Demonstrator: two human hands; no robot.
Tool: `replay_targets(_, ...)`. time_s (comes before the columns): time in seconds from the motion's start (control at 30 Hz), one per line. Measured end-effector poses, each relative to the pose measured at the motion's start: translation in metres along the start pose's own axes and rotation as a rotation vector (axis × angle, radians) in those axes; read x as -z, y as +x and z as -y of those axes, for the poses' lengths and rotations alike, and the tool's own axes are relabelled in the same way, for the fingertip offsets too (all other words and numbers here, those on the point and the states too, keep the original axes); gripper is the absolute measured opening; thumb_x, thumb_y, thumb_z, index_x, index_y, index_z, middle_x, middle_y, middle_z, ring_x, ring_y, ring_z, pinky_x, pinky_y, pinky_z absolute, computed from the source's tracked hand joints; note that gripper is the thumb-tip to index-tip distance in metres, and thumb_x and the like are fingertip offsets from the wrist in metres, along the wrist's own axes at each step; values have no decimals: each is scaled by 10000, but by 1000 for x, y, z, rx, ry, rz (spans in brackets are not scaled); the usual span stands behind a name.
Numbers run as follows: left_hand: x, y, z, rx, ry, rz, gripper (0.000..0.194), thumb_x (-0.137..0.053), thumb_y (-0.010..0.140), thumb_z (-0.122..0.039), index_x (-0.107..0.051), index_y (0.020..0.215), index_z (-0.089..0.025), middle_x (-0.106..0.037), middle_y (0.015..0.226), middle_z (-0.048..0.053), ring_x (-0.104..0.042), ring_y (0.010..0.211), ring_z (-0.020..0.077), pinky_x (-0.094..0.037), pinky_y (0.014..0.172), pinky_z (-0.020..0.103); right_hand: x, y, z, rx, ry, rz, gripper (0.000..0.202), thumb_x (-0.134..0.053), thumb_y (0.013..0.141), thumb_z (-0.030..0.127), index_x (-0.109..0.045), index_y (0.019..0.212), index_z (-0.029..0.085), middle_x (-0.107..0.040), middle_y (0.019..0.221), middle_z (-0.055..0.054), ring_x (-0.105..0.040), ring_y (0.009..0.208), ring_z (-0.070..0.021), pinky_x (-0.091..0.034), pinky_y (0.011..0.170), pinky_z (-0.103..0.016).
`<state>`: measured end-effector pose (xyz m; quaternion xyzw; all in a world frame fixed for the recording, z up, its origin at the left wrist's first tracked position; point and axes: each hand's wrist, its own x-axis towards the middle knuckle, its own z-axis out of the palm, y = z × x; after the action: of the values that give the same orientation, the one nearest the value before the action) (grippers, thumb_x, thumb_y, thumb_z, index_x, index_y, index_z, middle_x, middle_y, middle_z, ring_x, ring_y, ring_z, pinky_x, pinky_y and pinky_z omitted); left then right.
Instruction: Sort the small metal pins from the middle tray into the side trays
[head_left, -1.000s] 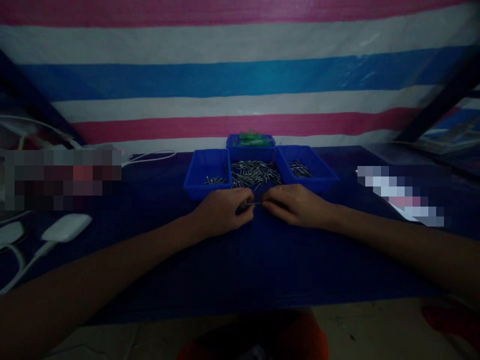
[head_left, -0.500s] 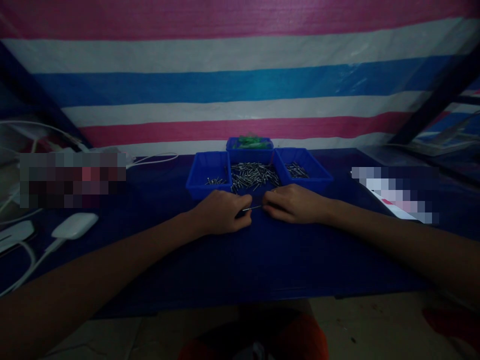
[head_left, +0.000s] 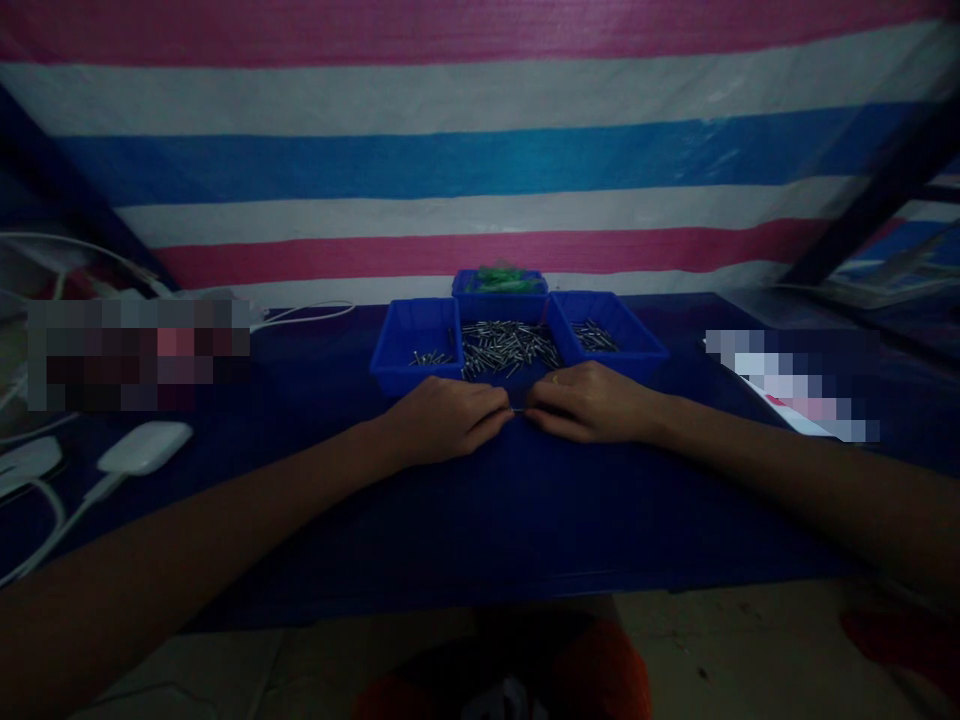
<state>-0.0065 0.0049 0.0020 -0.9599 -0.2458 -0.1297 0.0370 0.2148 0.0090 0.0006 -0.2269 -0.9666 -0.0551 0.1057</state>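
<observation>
Three blue bins (head_left: 391, 372) border metal pins (head_left: 508, 345) beyond left fingers (head_left: 491, 397) and right fingers (head_left: 555, 392) pinching one rod (head_left: 518, 409)

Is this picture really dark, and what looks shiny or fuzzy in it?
In the head view, everything is dim, the table deep blue; also in the head view, pale glare streaks the striped sheet at right, metal pieces glint; in that head view too, the thin piece between the left hand and right hand is too fuzzy to identify.
</observation>
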Motion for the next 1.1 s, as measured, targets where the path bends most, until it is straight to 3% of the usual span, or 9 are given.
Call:
replay_targets(0.23,-1,-1,0,0,51,-37,131,-407,782,-205,-500,702,-158,-536,629,-20,-485,544,83,-339,519,210,1,0,1,25,-49,-16,289,-293,905,313,-512,792,163,-503,632,-5,-429,535,-95,-334,530,-238)
replay_targets(0.47,-2,-1,0,21,90,-71,171,-389,795,-211,-508,686,-154,-540,597,-21,-482,507,79,-335,495,205,2,1,1,38,-60,-10,294,-285,907,311,-503,778,163,-491,624,1,-423,528,-93,-332,525,-231)
replay_targets(0.77,-1,-2,2,-62,76,-163,219,-377,880,-254,-567,935,-161,-621,775,4,-582,706,94,-411,602,193,2,1,2,17,-75,-7,302,-272,911,312,-502,795,154,-490,628,-4,-417,527,-95,-331,533,-233)
replay_targets(1.1,-6,-2,6,-239,112,-215,221,-383,899,-259,-569,973,-167,-636,869,13,-583,799,101,-450,676,196,2,1,1,44,-79,-15,301,-285,912,320,-513,818,147,-523,639,-10,-446,532,-94,-343,527,-223)
